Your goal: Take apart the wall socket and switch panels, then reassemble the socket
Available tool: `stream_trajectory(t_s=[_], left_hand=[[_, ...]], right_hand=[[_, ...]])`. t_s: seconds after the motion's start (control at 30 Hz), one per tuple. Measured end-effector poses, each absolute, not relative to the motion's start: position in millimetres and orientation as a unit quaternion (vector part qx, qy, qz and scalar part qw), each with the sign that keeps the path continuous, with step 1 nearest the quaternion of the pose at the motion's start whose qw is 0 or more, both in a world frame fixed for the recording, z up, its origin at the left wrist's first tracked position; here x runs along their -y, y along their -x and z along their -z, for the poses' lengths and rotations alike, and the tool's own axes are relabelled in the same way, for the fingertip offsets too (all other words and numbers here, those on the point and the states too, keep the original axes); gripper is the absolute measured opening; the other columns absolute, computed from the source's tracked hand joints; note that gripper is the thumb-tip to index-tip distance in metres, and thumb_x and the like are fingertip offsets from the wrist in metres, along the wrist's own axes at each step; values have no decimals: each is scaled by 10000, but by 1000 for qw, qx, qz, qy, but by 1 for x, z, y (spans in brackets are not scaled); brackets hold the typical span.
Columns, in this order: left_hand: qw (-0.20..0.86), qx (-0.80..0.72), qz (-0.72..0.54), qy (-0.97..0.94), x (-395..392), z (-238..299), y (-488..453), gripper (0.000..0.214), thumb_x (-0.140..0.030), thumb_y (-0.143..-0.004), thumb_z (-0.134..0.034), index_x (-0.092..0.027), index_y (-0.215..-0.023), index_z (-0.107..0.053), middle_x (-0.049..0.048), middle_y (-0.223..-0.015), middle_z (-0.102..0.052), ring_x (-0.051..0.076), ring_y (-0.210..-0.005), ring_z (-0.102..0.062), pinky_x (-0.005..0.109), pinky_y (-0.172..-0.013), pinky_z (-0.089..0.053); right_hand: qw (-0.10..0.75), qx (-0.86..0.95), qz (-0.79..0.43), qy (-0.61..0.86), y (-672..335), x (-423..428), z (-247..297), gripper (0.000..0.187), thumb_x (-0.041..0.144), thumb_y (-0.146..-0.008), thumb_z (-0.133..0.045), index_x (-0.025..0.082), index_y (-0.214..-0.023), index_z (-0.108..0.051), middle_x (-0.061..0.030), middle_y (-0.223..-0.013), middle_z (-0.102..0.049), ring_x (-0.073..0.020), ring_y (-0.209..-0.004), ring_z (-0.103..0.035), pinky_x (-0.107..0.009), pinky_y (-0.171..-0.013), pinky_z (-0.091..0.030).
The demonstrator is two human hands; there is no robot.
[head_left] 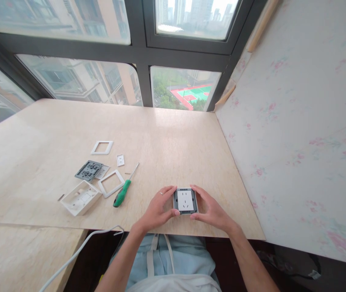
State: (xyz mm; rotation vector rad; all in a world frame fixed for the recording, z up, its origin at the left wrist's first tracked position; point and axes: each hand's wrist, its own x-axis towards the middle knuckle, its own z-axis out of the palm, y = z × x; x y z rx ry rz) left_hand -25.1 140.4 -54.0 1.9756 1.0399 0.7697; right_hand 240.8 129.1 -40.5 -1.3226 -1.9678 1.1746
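A wall socket [185,201] with a white face and a grey frame lies face up near the front edge of the stone-patterned counter. From its left side my left hand [160,206] grips it, thumb at the near corner and fingers at the far one. My right hand [210,207] holds the opposite side the same way. What sits beneath the socket is mostly hidden. Left of my hands lies a screwdriver [123,192] with a green handle, its tip pointing away from me.
Further left are a white mounting box [81,198], two white cover frames [102,147], a grey socket module [89,170], a small white plate [120,160] and a screw [127,173]. A white cable [81,246] crosses the front edge. Windows stand behind; a papered wall [297,134] bounds the right.
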Motion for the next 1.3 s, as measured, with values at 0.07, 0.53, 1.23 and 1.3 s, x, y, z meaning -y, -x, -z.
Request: stream_trajectory(t_s=[0.07, 0.53, 1.23, 1.3], left_hand=[[383, -402, -307, -773, -141, 53, 25, 755, -605, -878, -606, -212, -1490, -401, 164, -1470, -437, 302, -1366, -420, 491, -1127, -366], [398, -417, -299, -761, -142, 50, 23, 780, -616, -847, -640, -194, -1472, -441, 161, -1456, -457, 312, -1361, -424, 496, -1136, -352], [402, -428, -281, -759, -141, 49, 25, 776, -581, -850, -660, -176, -1472, -433, 163, -1471, -450, 294, -1385, -406, 502, -1158, -330], [402, -429, -280, -759, -141, 49, 25, 779, -579, -848, -662, -181, -1476, -429, 160, -1475, -448, 296, -1390, -400, 506, -1161, -325]], right_hand=[[243, 717, -437, 486, -240, -131, 38, 953, 498, -726, -813, 239, -1497, -317, -148, -1561, -333, -303, -1451, -321, -524, -1202, -276], [242, 671, -513, 478, -238, -148, 31, 993, 374, -538, -933, 200, -1360, -404, -147, -1436, -446, -302, -1355, -443, -476, -1173, -345], [299, 589, -560, 500, -227, -137, 35, 492, 433, -936, -588, 234, -1357, -428, -106, -1410, -486, -224, -1273, -525, -454, -1114, -414], [300, 583, -565, 500, -228, -138, 37, 505, 436, -921, -608, 236, -1351, -434, -104, -1406, -491, -229, -1269, -528, -460, -1118, -407]])
